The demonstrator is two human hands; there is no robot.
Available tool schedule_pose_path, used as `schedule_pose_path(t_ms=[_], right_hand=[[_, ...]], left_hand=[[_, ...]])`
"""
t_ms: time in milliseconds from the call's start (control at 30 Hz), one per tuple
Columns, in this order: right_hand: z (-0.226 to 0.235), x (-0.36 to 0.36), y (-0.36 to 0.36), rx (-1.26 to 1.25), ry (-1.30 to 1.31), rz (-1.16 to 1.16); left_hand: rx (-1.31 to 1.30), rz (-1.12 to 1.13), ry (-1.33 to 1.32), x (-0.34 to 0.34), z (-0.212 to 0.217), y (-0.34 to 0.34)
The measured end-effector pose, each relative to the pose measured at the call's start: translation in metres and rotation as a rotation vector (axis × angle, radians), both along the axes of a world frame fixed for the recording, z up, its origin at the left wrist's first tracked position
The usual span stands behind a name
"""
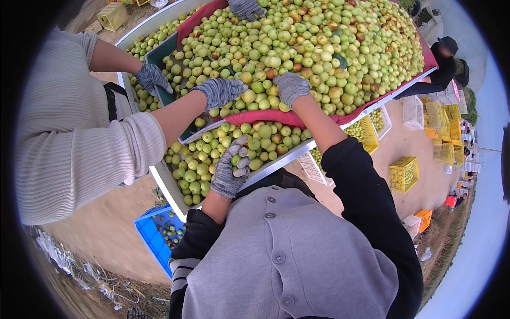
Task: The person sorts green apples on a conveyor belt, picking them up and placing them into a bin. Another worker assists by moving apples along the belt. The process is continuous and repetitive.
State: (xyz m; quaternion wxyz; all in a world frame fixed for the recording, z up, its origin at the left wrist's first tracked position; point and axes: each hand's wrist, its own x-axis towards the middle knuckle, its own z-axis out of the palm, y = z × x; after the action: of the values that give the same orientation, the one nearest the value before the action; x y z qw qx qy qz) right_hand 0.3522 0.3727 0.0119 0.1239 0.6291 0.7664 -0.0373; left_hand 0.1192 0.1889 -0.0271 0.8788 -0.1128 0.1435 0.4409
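The gloved fingers of the left hand point(230, 169) curl around one small green fruit point(236, 159), low and left of centre, over the white trough of fruit point(175, 189). The right hand point(290, 86) lies palm down, fingers pressed together, on the big heap of green jujubes point(319, 42) on the red cloth point(276, 117) at centre. A co-worker's gloved hands point(219, 91) rest on the heap at upper left; a blue crate point(154, 236) sits at lower left.

Grey knit gloves point(231, 169), black sleeves, grey buttoned vest, seemingly.
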Motion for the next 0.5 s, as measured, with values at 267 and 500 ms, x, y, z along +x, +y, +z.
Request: schedule_pose_path(t_ms=[267, 500], right_hand=[[0.034, -0.018, -0.048, -0.079, 0.675, -0.006], [0.035, 0.007, -0.106, 0.025, 0.832, 0.334]], left_hand=[[0.117, -0.143, 0.115, 0.027, 0.012, 0.008], [0.136, 0.028, -0.116, 0.087, -0.011, 0.018]])
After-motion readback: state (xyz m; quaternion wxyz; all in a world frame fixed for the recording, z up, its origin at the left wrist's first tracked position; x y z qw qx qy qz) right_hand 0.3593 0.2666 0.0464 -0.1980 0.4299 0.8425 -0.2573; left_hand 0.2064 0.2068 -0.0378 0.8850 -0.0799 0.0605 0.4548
